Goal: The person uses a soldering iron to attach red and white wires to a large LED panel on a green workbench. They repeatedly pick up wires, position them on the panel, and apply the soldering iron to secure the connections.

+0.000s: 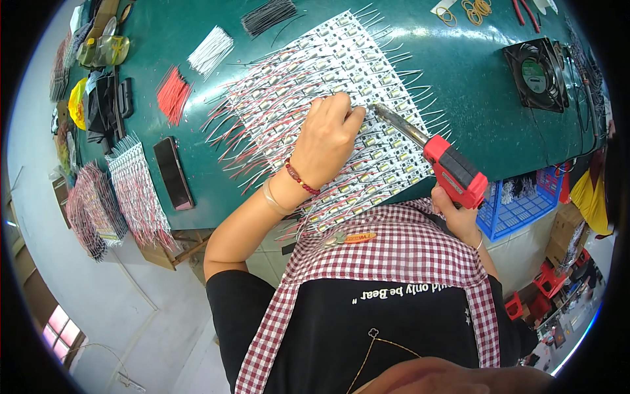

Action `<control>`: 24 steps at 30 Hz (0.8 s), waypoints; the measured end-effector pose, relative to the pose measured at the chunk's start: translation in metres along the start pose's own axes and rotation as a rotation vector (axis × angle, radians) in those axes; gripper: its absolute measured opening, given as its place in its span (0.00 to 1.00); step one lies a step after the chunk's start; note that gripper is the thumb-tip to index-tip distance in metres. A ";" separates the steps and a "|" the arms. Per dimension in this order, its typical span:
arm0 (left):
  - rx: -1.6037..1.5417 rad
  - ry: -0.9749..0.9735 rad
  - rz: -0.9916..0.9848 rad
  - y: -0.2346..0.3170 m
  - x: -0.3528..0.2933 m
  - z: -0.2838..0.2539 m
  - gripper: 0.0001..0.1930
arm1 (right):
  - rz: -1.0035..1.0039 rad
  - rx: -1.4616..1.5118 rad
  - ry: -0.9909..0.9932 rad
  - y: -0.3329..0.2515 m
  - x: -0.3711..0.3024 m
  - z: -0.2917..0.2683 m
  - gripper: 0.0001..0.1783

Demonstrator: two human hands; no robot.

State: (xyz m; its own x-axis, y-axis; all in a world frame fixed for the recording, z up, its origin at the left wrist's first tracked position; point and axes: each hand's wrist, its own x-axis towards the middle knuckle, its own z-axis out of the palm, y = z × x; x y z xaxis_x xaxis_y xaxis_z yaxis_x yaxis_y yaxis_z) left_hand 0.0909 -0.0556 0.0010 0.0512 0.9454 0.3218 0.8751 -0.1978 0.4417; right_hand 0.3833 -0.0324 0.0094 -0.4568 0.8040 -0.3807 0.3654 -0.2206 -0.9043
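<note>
1) Surface (472, 85): green, spreading out in front of the person, with scattered bits on it
2) Panel (380, 154): a white sheet of many small circuit boards, set askew in the middle of the surface, one corner reaching the near edge; red and white wires bristle from its left side, pale ones from its right
3) Crate (525, 220): blue plastic, beyond the near edge, toward the right, with dark things inside
4) Strips (134, 177): wired boards like the panel's, hanging in bunches by the near left corner
5) Iron (456, 171): red and black, slanting over the panel's right half, its metal tip just beside the left fingers; whether it touches the boards, I cannot tell
6) Left hand (328, 134): on the panel, fingers bent and bunched; their tips are partly hidden, so I cannot tell whether they pinch anything
7) Right hand (454, 213): clamped on the iron's handle, by the near edge
8) Fan (536, 73): black, square, near the right edge
9) Phone (173, 174): dark, lying near the left corner of the near edge
10) Loose wires: red (174, 95) toward the left edge, white (210, 51) farther in, black (268, 16) toward the far edge
11) Bands (477, 10): tan loops, toward the far edge, right of the panel
</note>
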 end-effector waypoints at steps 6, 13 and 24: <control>-0.001 -0.007 -0.003 0.000 0.000 0.000 0.09 | -0.037 0.023 0.024 -0.004 -0.002 0.000 0.09; 0.012 0.003 0.001 0.001 0.000 0.000 0.08 | -0.061 -0.081 -0.001 -0.007 0.001 0.001 0.10; 0.119 0.021 0.022 0.002 0.005 -0.002 0.10 | -0.086 0.036 -0.048 -0.011 -0.003 -0.002 0.14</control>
State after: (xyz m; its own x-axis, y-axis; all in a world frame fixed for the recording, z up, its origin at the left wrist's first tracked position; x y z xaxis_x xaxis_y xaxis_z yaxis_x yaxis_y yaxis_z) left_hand 0.0916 -0.0518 0.0052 0.0626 0.9354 0.3481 0.9249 -0.1854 0.3318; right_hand 0.3828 -0.0312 0.0208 -0.5238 0.7937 -0.3092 0.2940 -0.1722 -0.9402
